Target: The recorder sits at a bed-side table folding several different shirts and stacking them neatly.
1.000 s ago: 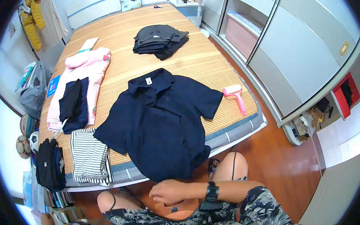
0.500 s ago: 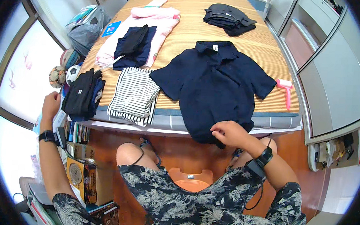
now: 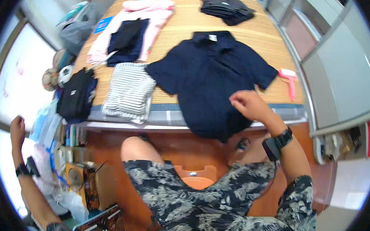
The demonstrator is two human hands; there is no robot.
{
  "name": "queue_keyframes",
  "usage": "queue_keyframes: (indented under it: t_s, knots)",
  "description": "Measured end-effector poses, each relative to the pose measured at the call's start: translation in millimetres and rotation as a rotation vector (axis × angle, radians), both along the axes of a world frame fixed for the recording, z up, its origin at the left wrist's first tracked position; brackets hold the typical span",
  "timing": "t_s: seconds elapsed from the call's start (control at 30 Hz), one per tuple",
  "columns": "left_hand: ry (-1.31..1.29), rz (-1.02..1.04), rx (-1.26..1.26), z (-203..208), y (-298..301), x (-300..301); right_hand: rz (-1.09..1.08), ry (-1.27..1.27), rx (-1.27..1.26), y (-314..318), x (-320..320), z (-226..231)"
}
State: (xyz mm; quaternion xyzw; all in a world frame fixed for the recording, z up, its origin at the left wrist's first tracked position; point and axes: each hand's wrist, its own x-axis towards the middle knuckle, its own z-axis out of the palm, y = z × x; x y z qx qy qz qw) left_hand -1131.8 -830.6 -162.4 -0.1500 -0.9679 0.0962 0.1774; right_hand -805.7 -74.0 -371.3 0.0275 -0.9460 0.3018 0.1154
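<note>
A dark navy short-sleeved collared shirt [image 3: 212,83] lies spread out, collar away from me, its hem hanging over the near edge of the mat-covered bed [image 3: 178,13]. Above the shirt's lower right side is my right hand [image 3: 250,104], fingers curled in, no cloth visible in them. Far to the left, off the bed, my left hand [image 3: 18,127] is raised beside the window with its fingers closed and nothing showing in them. A folded black-and-white striped garment [image 3: 129,91] lies left of the shirt, next to a folded black garment [image 3: 77,94].
Pink cloth [image 3: 159,12] bears folded dark clothes [image 3: 128,40]. Another dark folded pile [image 3: 227,9] lies at the far right. A pink lint roller [image 3: 290,84] rests by the right edge. Balls [image 3: 50,79] and plastic bags [image 3: 76,30] stand left; an orange stool [image 3: 196,175] is below.
My left hand has swung outward and down, away from the bed. My right hand has moved from the shirt's hem up and right. The whole view has shifted slightly.
</note>
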Motion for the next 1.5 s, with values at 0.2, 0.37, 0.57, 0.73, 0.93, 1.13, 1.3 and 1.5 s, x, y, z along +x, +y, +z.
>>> queue_keyframes:
  t_s: [0.2, 0.37, 0.57, 0.73, 0.93, 1.13, 1.3, 1.5]
  knots:
    - [-0.052, -0.241, 0.196, -45.5, 29.8, 82.1, -0.497, 0.045, 0.054, 102.4, 71.3, 92.1]
    - [-0.234, -0.189, 0.28, -60.5, 78.4, 140.3, -0.818, 0.113, 0.094, 201.0, 207.2, 168.5]
    - [-0.247, -0.22, 0.281, -63.3, 75.8, 164.7, -1.144, 0.115, 0.264, 249.8, 376.7, 262.8]
    - [-0.251, -0.212, 0.273, -43.5, 86.9, 188.6, -1.221, 0.121, 0.388, 237.9, 456.7, 343.9]
    - [-0.153, -0.397, 0.345, -10.3, 156.0, 223.1, -1.093, 0.115, 0.55, 183.2, 400.2, 347.1]
    - [-0.192, -0.835, 0.434, -39.0, 335.0, 218.8, -0.615, -0.078, 0.423, 105.3, 167.1, 230.3]
    - [-0.539, -0.927, 0.598, -130.5, 469.6, 165.6, -0.521, -0.095, 0.184, 82.7, 5.8, 71.1]
    - [-0.798, -0.952, 0.513, -235.7, 534.7, 129.2, -0.529, -0.034, 0.191, 22.9, -108.0, -57.9]
